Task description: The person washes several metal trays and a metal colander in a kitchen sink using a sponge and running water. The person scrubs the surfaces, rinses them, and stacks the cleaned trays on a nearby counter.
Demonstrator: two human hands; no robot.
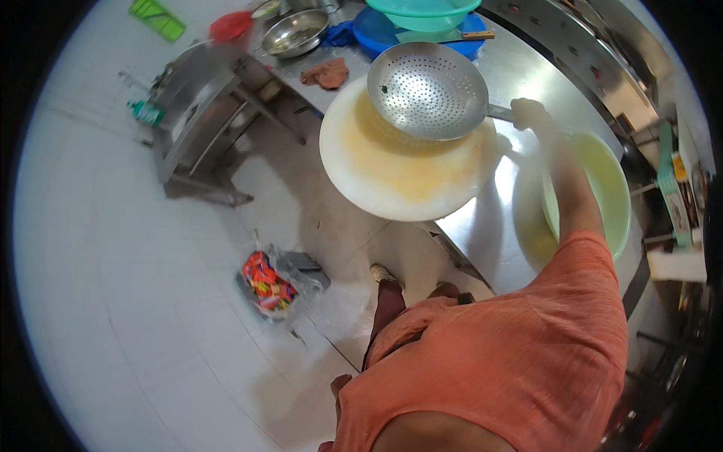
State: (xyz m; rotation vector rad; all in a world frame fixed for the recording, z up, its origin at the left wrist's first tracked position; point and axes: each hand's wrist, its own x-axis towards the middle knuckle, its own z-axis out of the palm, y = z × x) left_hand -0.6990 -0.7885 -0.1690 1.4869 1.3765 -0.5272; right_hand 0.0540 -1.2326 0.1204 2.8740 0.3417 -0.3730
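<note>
My right hand (pixel 529 114) grips the short handle of a round perforated metal strainer (pixel 426 90). One small dark green scrap clings inside the strainer's bowl. Beneath it lies a thick round white cutting board (pixel 395 198), its middle stained yellow. The strainer casts a shadow on the board and appears to hang just above it. Down by my left side, a small part of what looks like my left hand (pixel 340 384) shows past the orange shirt; its fingers cannot be made out.
The steel table (pixel 474 231) carries a pale green basin (pixel 615 198), a cleaver (pixel 446 36) on a blue basin (pixel 367 37), a teal basin (pixel 426 20), a brown cloth (pixel 326 73) and a metal bowl (pixel 296 34). A lined waste bin (pixel 268 285) stands on the floor near a steel stand (pixel 197 113).
</note>
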